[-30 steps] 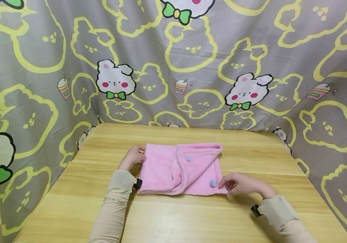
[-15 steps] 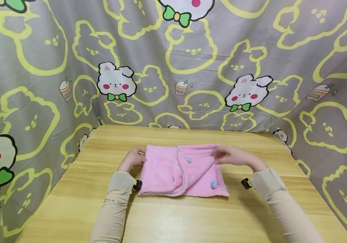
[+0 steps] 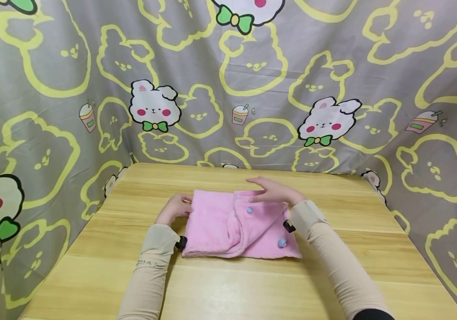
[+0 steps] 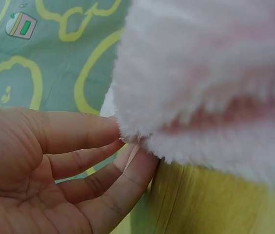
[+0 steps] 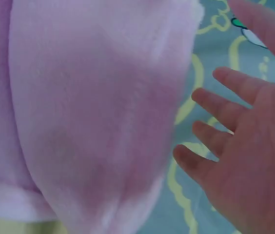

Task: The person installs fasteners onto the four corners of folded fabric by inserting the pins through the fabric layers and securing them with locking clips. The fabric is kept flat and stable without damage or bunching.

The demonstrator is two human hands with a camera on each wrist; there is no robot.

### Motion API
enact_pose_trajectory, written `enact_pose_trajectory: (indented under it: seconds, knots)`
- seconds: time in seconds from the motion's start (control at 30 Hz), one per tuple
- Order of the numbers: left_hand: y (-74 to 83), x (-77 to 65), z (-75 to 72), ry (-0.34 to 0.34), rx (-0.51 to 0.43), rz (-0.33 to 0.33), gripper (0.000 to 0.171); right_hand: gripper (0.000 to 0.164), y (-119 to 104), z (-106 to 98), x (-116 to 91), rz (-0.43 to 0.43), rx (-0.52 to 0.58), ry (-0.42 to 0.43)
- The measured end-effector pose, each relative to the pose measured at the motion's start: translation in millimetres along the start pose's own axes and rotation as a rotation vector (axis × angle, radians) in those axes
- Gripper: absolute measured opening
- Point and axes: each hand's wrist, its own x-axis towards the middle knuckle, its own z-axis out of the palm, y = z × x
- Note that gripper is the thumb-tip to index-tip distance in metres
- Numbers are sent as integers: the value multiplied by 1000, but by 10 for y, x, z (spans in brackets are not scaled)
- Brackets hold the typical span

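Note:
A folded pink plush cloth (image 3: 212, 218) lies on the wooden table, with two round blue buttons on its right half and a diagonal fold near the upper one. At its left edge my left hand (image 3: 175, 208) pinches the fabric; in the left wrist view the thumb and fingertips (image 4: 145, 163) meet at a fluffy edge of the cloth (image 4: 201, 73). My right hand (image 3: 270, 190) is over the far edge, fingers spread and pointing left. In the right wrist view that hand (image 5: 254, 136) has its palm showing, apart from the plush fabric (image 5: 93, 107).
The wooden table (image 3: 232, 289) has a light grain and extends round the cloth on every side. A grey curtain (image 3: 196, 44) with yellow outlines and white bunny heads hangs behind the table and along both sides. Black bands with small cameras sit at both wrists.
My right hand has gone from the cloth's near right corner to its far right corner, then left along the far edge. My left hand stays at the left edge; the cloth lies nearly the same.

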Motion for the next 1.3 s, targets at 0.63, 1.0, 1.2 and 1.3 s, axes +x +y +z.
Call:
enact_pose_trajectory:
  seconds: [0.63,1.0,1.2,1.3]
  knots:
    - [3,10,14,2,5,9,38,43,103,192,235,81,37,-36]
    - [-14,8,-1,2,19,11,38,60,101,229,258,124,6,-98]
    - [-9,1,-1,4,26,9,38,54,81,246,261,107,21,-75]
    - [-12,1,-1,4,23,12,38,49,90,250,256,80,22,-51]
